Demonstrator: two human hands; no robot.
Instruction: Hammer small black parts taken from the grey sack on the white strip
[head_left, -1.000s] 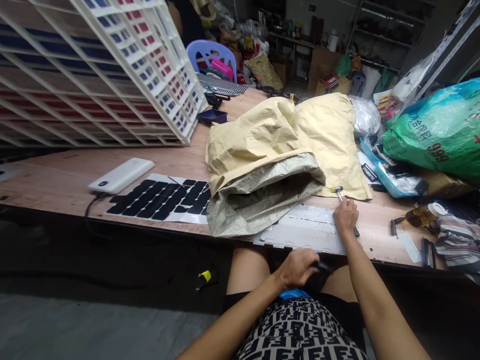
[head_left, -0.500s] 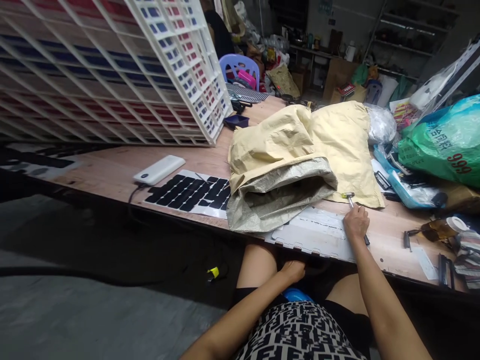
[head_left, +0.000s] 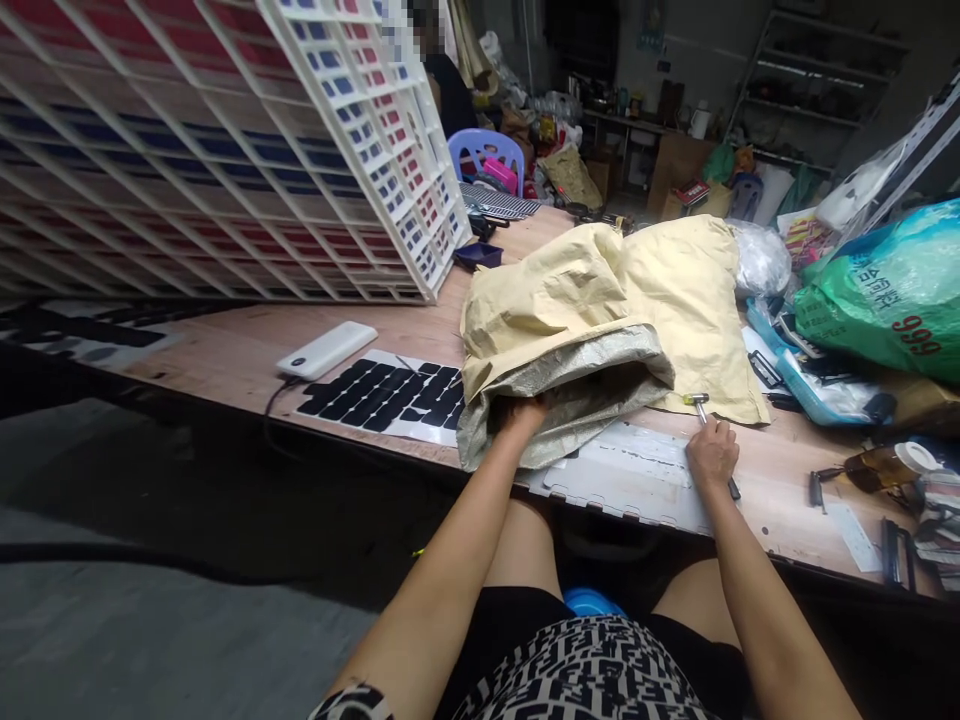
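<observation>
My left hand (head_left: 527, 412) reaches into the open mouth of a yellow paper sack (head_left: 547, 285) with a grey woven lining; its fingers are hidden inside. My right hand (head_left: 713, 452) is wrapped round the handle of a small hammer (head_left: 696, 399), whose yellow-tipped head points away from me beside the sack's lower right corner. Beneath that hand lies a grey-white plate (head_left: 637, 470) along the table's front edge. Left of the sack, black rectangular pieces (head_left: 367, 395) sit in rows on a white sheet.
A large white plastic crate (head_left: 435, 210) stands at the left, and a white power bank (head_left: 328, 350) with a cable lies before it. On the right are a green bag (head_left: 885, 290), a blue tray (head_left: 814, 395) and a brown bottle (head_left: 877, 467). Behind stands a purple chair (head_left: 480, 145).
My left hand has risen from my lap, below the table edge, into the sack's mouth. My right hand remains on the hammer in nearly the same place.
</observation>
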